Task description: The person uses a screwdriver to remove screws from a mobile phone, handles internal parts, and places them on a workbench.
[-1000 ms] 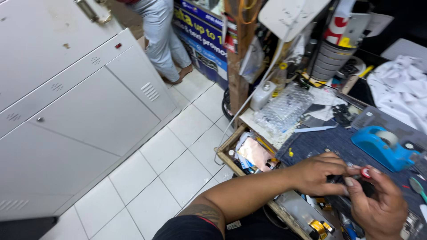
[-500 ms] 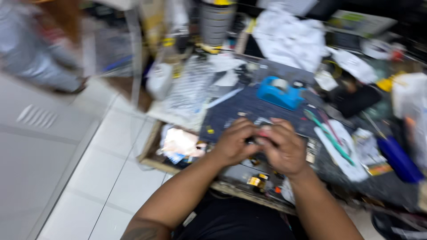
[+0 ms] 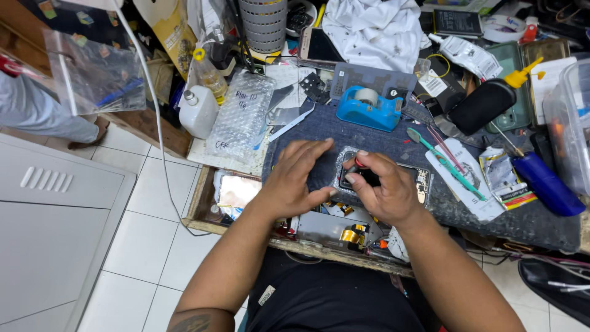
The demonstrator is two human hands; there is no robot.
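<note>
Cluttered with tools, the table (image 3: 381, 132) carried a blue tape dispenser (image 3: 369, 107) behind my hands. My left hand (image 3: 295, 175) lay flat, fingers apart, on the phone frame (image 3: 335, 169), while my right hand (image 3: 384, 187) had its fingers clamped on a small red-tipped tool (image 3: 359, 165) over it.

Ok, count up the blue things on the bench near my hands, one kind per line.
Blue tape dispenser: 1
Blue-handled tool: 1
Dark blue work mat: 1
Total: 3
The hands, left hand and right hand, rest on the mat around a small dark part.
</note>
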